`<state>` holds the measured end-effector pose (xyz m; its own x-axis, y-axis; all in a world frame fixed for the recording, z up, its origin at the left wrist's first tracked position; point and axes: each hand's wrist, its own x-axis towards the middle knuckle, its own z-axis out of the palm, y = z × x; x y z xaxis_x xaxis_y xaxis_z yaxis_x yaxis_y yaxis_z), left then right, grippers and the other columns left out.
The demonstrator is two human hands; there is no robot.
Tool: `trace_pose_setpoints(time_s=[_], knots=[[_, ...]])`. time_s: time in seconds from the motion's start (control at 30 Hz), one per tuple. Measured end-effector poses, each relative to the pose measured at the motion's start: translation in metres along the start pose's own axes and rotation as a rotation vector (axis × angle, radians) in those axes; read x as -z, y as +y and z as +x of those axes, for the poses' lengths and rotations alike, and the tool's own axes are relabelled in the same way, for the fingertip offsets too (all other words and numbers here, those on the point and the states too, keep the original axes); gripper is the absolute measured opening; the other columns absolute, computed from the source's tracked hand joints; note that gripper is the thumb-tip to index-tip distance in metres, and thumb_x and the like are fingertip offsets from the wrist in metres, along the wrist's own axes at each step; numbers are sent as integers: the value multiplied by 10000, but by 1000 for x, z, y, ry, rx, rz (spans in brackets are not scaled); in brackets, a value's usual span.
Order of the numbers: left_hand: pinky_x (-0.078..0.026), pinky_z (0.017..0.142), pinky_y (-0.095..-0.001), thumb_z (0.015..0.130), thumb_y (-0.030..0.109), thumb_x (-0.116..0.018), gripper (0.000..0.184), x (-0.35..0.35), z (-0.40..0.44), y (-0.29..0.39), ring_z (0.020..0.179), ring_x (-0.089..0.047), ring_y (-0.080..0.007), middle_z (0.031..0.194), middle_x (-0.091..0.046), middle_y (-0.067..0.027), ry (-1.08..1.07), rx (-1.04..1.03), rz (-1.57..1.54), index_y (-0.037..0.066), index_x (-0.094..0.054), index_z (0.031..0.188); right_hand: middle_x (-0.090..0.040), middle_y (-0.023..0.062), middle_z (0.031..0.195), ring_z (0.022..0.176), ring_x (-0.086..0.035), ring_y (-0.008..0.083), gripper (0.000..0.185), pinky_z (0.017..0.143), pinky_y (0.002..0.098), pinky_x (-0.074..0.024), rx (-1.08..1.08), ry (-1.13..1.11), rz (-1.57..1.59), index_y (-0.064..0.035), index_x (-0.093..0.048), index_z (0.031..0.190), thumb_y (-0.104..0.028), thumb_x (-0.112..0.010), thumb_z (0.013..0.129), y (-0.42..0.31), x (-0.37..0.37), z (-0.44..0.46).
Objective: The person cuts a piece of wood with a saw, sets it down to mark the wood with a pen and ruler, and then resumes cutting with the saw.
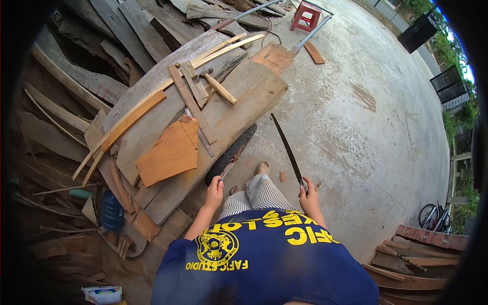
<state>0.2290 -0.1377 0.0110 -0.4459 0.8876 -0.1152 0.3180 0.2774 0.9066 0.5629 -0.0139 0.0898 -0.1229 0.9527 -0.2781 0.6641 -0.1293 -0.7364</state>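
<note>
1. Outdoors, concrete ground (366, 142) spreads to the right, with weathered slabs (96, 56) heaped along the left
2. Between them stands a plank-topped work surface (244, 94), its near long edge facing the person and a tyred wheel (239, 150) below that edge
3. Long narrow wood strips (129, 117) lie lengthwise toward the surface's far long edge, some reaching past its lower-left end
4. An orange-brown board (170, 155), with angled sides, lies flat on the surface near the middle of the near long edge
5. A red stool (305, 18) stands on the concrete beyond the surface's upper-right end
6. A handsaw (287, 145) is out over the concrete, off the near long edge, its dark blade pointing away from the person toward the upper-right corner
7. A hammer (221, 89) rests on the surface nearer its upper-right end, its light handle pointing toward the near long edge
8. The right hand (308, 195) is closed round the saw's handle
9. The left hand (215, 190), near the wheel, has its fingers curled in; something thin seems to show at the fingertips, but I cannot tell whether it is held
10. A small wood offcut (282, 176) lies on the concrete between saw and feet
</note>
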Motion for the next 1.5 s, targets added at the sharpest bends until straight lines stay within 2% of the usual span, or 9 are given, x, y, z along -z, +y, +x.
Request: trace_pose_setpoints(time_s=[0.17,0.6,0.67,0.73,0.87,1.13,1.27,1.33,1.5], knots=[[-473,654,-362,949,154,-473,187,-3,-39,-44,741,-623,-273,827,-617,-152,86,-48,63,55,-515,1102,-583,163,654,565,-588,240,337,557,339,-454,45,-26,-60,-89,-504,1247,-130,-530,913,3,3,-19],[-474,488,-276,983,149,-421,166,-74,-253,-138,487,-551,-146,734,-604,-85,983,953,-484,4,-472,1045,-568,68,602,517,-562,143,319,483,311,-434,149,-348,-317,-111,-509,1246,-196,-528,939,94,2,72],[-470,481,-269,980,205,-458,206,-84,-288,-139,486,-550,-146,725,-614,-79,1096,1029,-588,4,-493,1011,-584,88,604,514,-578,155,328,515,327,-459,253,-333,-429,-101,-518,1231,-226,-549,929,117,-3,84],[-468,477,-266,976,232,-470,222,-88,-316,-140,489,-551,-146,712,-615,-73,1283,1133,-705,16,-517,977,-647,235,846,784,-640,384,315,682,422,-490,272,-241,-465,-19,-525,1194,-164,-531,914,129,-8,84],[-392,454,-233,978,319,-473,273,-79,-352,-145,531,-567,-126,740,-622,-27,1340,1448,-979,62,-533,1048,-640,257,919,858,-634,393,324,728,430,-489,295,-248,-489,3,-542,1166,-176,-558,896,169,-16,86],[-405,539,-246,1004,285,-405,340,16,-471,-222,715,-599,-142,932,-632,-35,1928,1142,-1835,78,-499,1257,-651,232,945,927,-635,376,361,772,436,-496,166,-326,-757,-14,-599,1083,-274,-632,834,325,-64,142],[-452,802,-304,1010,320,-377,455,182,-663,-242,1082,-557,-172,1335,-498,-71,2423,549,-1419,93,-357,1404,-647,234,999,968,-609,405,330,816,428,-482,195,-143,-768,-13,-593,1124,-227,-591,873,200,-86,37],[-275,1116,-422,1007,358,-357,554,270,-760,-199,1418,-159,-217,1547,-135,-61,2550,-94,-1137,204,-136,1491,-643,247,998,958,-609,413,330,802,423,-482,78,-283,-628,8,-588,1127,-211,-580,880,102,-86,-17],[-241,1135,-435,1012,322,-354,565,347,-836,-150,1392,-226,-256,1522,-194,-108,2627,83,-781,74,-142,1474,-637,274,970,936,-614,416,317,778,430,-480,231,-162,-701,32,-590,1110,-185,-569,880,74,-105,-58]])
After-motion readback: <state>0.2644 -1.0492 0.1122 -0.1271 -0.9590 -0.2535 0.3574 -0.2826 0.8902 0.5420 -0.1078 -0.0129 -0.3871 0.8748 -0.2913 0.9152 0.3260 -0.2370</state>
